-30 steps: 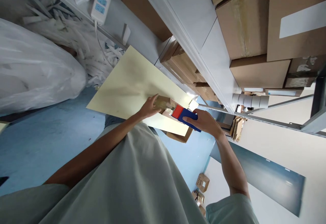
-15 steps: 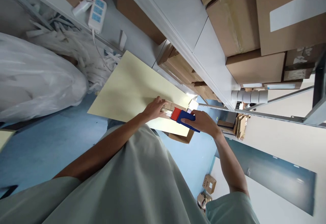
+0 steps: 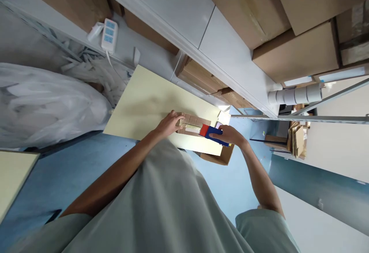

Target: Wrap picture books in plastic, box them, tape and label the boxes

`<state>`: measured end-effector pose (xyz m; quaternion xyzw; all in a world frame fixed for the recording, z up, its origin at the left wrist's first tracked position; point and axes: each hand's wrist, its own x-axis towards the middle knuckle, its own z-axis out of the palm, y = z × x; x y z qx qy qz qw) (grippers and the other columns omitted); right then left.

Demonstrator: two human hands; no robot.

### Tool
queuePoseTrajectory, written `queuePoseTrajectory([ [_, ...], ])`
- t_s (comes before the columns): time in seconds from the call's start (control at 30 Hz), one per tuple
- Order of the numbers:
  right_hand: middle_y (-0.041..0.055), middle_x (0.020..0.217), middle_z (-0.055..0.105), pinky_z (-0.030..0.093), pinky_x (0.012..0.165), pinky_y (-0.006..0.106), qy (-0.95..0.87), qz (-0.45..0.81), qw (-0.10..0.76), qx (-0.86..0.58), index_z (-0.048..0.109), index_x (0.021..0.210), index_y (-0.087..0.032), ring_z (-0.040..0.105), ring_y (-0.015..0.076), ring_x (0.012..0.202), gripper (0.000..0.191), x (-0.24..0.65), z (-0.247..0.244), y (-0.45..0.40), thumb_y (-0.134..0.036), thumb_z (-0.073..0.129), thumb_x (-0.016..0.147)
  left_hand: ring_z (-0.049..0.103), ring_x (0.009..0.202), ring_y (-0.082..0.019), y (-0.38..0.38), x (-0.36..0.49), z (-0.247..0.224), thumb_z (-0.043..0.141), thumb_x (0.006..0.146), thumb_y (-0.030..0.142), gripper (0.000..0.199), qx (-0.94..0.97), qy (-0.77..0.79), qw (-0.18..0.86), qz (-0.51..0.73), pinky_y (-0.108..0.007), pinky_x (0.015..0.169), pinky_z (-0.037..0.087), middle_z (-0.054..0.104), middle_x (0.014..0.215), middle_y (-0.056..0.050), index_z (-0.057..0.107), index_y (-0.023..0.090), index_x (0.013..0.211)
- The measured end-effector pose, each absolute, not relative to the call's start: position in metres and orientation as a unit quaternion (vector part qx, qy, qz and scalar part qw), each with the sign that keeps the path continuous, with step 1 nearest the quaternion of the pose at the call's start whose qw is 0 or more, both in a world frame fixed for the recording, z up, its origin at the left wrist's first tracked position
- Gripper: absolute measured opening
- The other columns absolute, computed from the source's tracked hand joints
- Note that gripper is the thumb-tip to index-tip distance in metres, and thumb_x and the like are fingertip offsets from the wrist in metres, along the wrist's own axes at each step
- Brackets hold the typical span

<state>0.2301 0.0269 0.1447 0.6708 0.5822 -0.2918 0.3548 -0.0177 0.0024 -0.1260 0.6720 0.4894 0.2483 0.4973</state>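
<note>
A small cardboard box [image 3: 196,120] lies on the pale yellow tabletop [image 3: 144,103]. My left hand [image 3: 168,124] is closed around the box's left end, fingers on its top edge. In my right hand [image 3: 230,134] is a blue tape dispenser [image 3: 213,134] with a red front part, which sits at the right part of the box. Between my left hand and the dispenser, a shiny strip of clear tape [image 3: 188,126] runs along the box, beside a whitish label. The dispenser partly covers the box's right end.
Shelves with cardboard boxes [image 3: 201,74] run behind the table. A power strip [image 3: 109,36] lies at upper left, above a big translucent plastic bag [image 3: 52,105]. Tape rolls [image 3: 295,95] stand on the upper shelf. An open carton [image 3: 216,157] sits below the table's right edge.
The tape dispenser has moved right, away from my left hand, and more of the box and tape strip shows. My left hand still grips the box's end. The whole view has shifted somewhat.
</note>
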Motion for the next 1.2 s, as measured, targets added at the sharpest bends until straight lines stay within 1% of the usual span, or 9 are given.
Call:
queuePoseTrajectory([
  [0.17, 0.0101, 0.088, 0.082, 0.051, 0.063, 0.029, 0.582, -0.378, 0.328, 0.641, 0.073, 0.102, -0.017, 0.077, 0.0216, 0.071, 0.061, 0.265, 0.102, 0.026, -0.078, 0.069, 0.097, 0.066, 0.118, -0.030, -0.004, -0.019, -0.120, 0.084, 0.081, 0.026, 0.046, 0.658, 0.507, 0.496, 0.253, -0.053, 0.116, 0.057, 0.061, 0.124, -0.009, 0.077, 0.030, 0.126],
  [0.43, 0.0167, 0.109, 0.083, 0.050, 0.072, 0.031, 0.636, -0.354, 0.293, 0.620, 0.074, 0.117, -0.016, 0.079, 0.0305, 0.101, 0.064, 0.291, 0.053, 0.025, -0.076, 0.067, 0.099, 0.067, 0.130, -0.024, -0.036, -0.005, -0.109, 0.070, 0.086, 0.019, 0.050, 0.577, 0.594, 0.474, 0.300, -0.046, 0.117, 0.059, 0.057, 0.140, -0.009, 0.069, 0.028, 0.135],
  [0.53, 0.0176, 0.112, 0.084, 0.051, 0.073, 0.032, 0.640, -0.372, 0.272, 0.615, 0.075, 0.119, -0.016, 0.079, 0.0320, 0.101, 0.060, 0.295, 0.044, 0.025, -0.073, 0.068, 0.099, 0.068, 0.135, -0.024, -0.046, 0.010, -0.109, 0.068, 0.088, 0.020, 0.055, 0.509, 0.629, 0.479, 0.341, -0.046, 0.120, 0.056, 0.056, 0.150, -0.012, 0.062, 0.025, 0.143],
  [0.67, 0.0158, 0.115, 0.084, 0.052, 0.076, 0.032, 0.647, -0.385, 0.253, 0.608, 0.073, 0.133, -0.019, 0.080, 0.0327, 0.105, 0.059, 0.296, 0.043, 0.025, -0.068, 0.066, 0.101, 0.060, 0.150, -0.029, -0.049, 0.036, -0.109, 0.071, 0.089, 0.024, 0.063, 0.392, 0.670, 0.506, 0.376, -0.049, 0.127, 0.048, 0.059, 0.158, -0.018, 0.052, 0.022, 0.149],
  [0.8, 0.0156, 0.117, 0.084, 0.053, 0.080, 0.032, 0.654, -0.387, 0.245, 0.603, 0.072, 0.139, -0.020, 0.080, 0.0330, 0.108, 0.059, 0.297, 0.046, 0.027, -0.065, 0.062, 0.104, 0.059, 0.151, -0.027, -0.041, 0.055, -0.104, 0.069, 0.094, 0.036, 0.059, 0.361, 0.702, 0.485, 0.375, -0.042, 0.126, 0.047, 0.062, 0.158, -0.018, 0.052, 0.020, 0.149],
  [0.9, 0.0154, 0.120, 0.083, 0.054, 0.083, 0.032, 0.658, -0.395, 0.239, 0.595, 0.074, 0.136, -0.019, 0.078, 0.0328, 0.112, 0.055, 0.298, 0.045, 0.026, -0.063, 0.061, 0.105, 0.066, 0.140, -0.026, -0.033, 0.061, -0.102, 0.066, 0.097, 0.049, 0.055, 0.383, 0.738, 0.441, 0.339, -0.038, 0.119, 0.051, 0.070, 0.147, -0.017, 0.060, 0.018, 0.142],
  [1.0, 0.0151, 0.124, 0.082, 0.054, 0.086, 0.033, 0.663, -0.395, 0.228, 0.594, 0.075, 0.134, -0.020, 0.078, 0.0324, 0.115, 0.052, 0.297, 0.039, 0.025, -0.061, 0.062, 0.105, 0.073, 0.117, -0.025, -0.028, 0.062, -0.103, 0.061, 0.097, 0.057, 0.047, 0.403, 0.763, 0.419, 0.283, -0.034, 0.103, 0.057, 0.080, 0.119, -0.010, 0.071, 0.019, 0.123],
  [1.1, 0.0166, 0.126, 0.081, 0.056, 0.087, 0.034, 0.661, -0.390, 0.227, 0.600, 0.077, 0.129, -0.020, 0.077, 0.0335, 0.116, 0.049, 0.296, 0.034, 0.025, -0.060, 0.062, 0.105, 0.070, 0.098, -0.022, -0.027, 0.063, -0.102, 0.055, 0.096, 0.061, 0.047, 0.411, 0.771, 0.409, 0.262, -0.028, 0.087, 0.056, 0.077, 0.096, -0.004, 0.073, 0.020, 0.109],
  [1.2, 0.0181, 0.126, 0.081, 0.057, 0.088, 0.036, 0.658, -0.402, 0.228, 0.594, 0.078, 0.125, -0.018, 0.077, 0.0349, 0.117, 0.048, 0.295, 0.033, 0.026, -0.060, 0.062, 0.105, 0.067, 0.091, -0.022, -0.028, 0.066, -0.100, 0.054, 0.094, 0.064, 0.046, 0.411, 0.777, 0.399, 0.263, -0.028, 0.081, 0.054, 0.073, 0.087, -0.003, 0.071, 0.022, 0.102],
])
